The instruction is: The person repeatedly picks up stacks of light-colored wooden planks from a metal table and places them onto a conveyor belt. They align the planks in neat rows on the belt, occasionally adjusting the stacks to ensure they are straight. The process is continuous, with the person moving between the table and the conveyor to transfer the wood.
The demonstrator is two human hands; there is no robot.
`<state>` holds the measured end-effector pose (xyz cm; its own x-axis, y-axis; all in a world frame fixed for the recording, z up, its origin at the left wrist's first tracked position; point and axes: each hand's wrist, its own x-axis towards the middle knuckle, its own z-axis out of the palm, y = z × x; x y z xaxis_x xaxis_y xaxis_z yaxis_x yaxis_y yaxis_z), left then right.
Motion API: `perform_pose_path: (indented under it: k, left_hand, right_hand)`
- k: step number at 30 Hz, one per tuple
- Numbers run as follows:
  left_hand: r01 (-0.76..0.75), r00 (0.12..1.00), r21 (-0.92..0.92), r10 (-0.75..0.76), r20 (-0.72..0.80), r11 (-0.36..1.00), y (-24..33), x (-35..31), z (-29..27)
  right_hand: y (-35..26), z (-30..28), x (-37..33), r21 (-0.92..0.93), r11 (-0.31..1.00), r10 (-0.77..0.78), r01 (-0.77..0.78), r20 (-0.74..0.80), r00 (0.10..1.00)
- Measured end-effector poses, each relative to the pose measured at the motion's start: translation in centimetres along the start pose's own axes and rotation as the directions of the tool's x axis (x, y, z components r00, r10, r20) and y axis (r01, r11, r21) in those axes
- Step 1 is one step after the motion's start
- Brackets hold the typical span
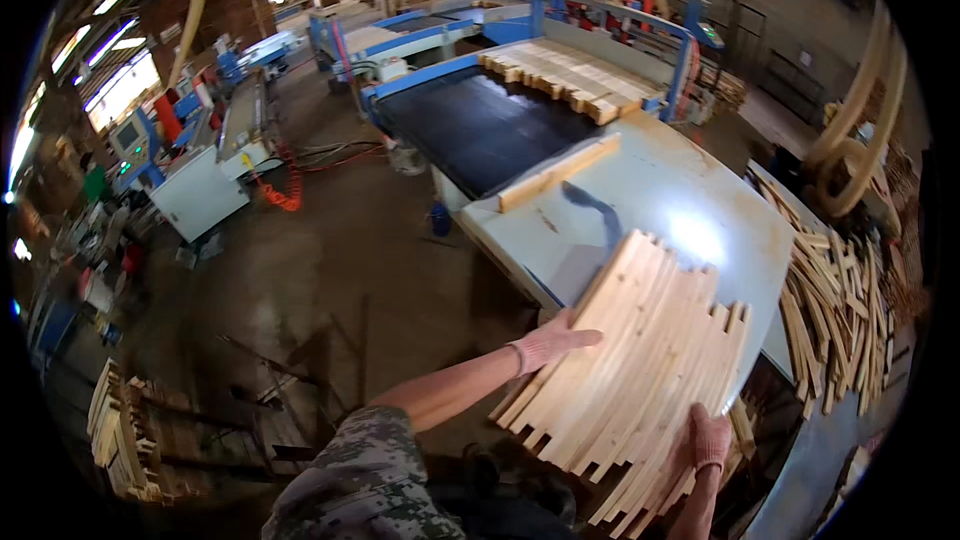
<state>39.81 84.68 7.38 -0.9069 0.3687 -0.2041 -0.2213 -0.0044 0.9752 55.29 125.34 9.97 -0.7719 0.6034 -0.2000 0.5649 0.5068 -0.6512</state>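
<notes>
Across the far side of the workshop stands a big blue-framed machine (560, 50) with a dark belt (480, 125) and a row of short wooden blocks (570, 75) lying at its back edge. Nearer, a pale grey table (680, 200) joins the belt, and one loose board (558, 172) lies across the seam between them. To the right of the table a heap of thin offcuts (835, 310) fans out on the floor.

Over the table's near corner, a bundle of wooden slats (640, 360) is held tilted, its far end touching or just above the tabletop, its ends staggered rather than flush. The left hand (550, 340), gloved, lies flat and open against the bundle's left edge, fingers spread along the wood rather than curled round it. The right hand (710, 437), also gloved, presses the lower right end; whether its fingers wrap underneath I cannot tell.

Since the slats are only squeezed between two palms and already uneven, the risk I judge greatest is single slats sliding out of the bundle and dropping off the near corner.
</notes>
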Motion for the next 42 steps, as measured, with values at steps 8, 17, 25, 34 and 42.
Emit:
perform_pose_path:
  k: [8, 17, 25, 34, 42]
  left_hand:
    - [0.117, 0.99, 0.689, -0.135, -0.028, 0.716, 9.5, 9.6, -1.0]
    - [-0.013, 0.984, 0.876, -0.15, 0.097, 0.483, 13.5, 22.9, -4.9]
    - [-0.242, 0.856, 0.957, 0.5, 0.133, 0.159, 14.0, 33.8, -7.8]
    - [0.082, 0.987, 0.895, 0.086, -0.133, 0.439, 14.3, 36.0, -24.7]
    - [0.056, 0.998, 0.895, -0.007, -0.059, 0.443, 10.6, 38.0, -26.8]
  right_hand:
    - [1.5, 4.1, 5.8, 0.14, 0.99, 0.036, -0.031, -0.037, 0.999]
    - [-14.3, 5.3, 7.9, 0.008, 0.993, 0.12, -0.12, -0.117, 0.986]
    - [-17.5, 7.7, 18.0, -0.078, 0.954, 0.271, -0.291, -0.198, 0.942]
    - [-26.8, 11.8, 22.4, -0.041, 0.989, 0.144, -0.143, 0.03, 0.989]
    - [-30.8, 14.1, 25.5, -0.052, 0.989, 0.144, -0.141, 0.06, 0.988]
